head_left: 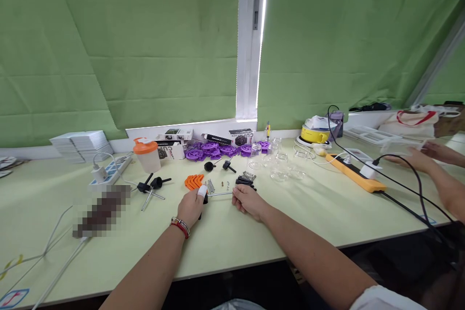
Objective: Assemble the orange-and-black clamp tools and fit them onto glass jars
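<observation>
My left hand is closed around a black part, much of it covered by the fingers; the thumb has a white covering. From that part a thin metal rod runs right to my right hand, whose fingers are pinched on its end. Just beyond my hands lie orange curved pieces, silver screws, small springs and a stack of black pieces. Black parts with rods rest to the left, and more black knob-like parts lie farther back.
Purple parts line the back, beside clear glass-like pieces. An orange-lidded cup and a white power strip stand left. At right are an orange power strip, black cables and another person's hands.
</observation>
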Tool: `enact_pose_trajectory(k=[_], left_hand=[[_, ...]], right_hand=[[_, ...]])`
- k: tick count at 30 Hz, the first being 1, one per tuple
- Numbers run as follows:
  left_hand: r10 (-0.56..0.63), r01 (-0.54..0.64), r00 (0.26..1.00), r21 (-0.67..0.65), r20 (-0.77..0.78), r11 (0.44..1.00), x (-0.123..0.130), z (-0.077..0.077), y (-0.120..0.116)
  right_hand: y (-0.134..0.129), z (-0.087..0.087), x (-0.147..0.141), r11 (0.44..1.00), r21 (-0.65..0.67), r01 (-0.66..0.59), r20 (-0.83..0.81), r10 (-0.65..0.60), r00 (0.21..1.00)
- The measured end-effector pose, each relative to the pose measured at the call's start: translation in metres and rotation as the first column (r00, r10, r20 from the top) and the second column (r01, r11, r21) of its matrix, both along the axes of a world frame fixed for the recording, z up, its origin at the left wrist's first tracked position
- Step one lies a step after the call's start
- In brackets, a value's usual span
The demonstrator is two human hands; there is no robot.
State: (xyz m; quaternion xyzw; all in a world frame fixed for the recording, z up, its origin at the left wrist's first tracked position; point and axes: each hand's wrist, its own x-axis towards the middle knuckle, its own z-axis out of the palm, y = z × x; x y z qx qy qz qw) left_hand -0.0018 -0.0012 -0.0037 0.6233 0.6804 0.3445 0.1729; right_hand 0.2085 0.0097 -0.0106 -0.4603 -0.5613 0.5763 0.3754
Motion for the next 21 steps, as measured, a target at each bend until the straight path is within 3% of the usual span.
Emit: enact_pose_trajectory(k=[4, 21], left_hand=[[-0.025, 0.021, 0.999, -0.091, -0.042, 0.996, -0.0005, 0.0000, 0.0009], [-0.024, 0.017, 0.998, -0.108, -0.063, 0.994, -0.0008, -0.0001, 0.0009]], right_hand=[[-0.0014, 0.0045, -0.0009, 1.000, -0.015, 0.017, 0.011, -0.017, 1.000], [0.0029, -0.0040, 0.0021, 0.999, 0.021, -0.030, -0.045, 0.031, 0.998]])
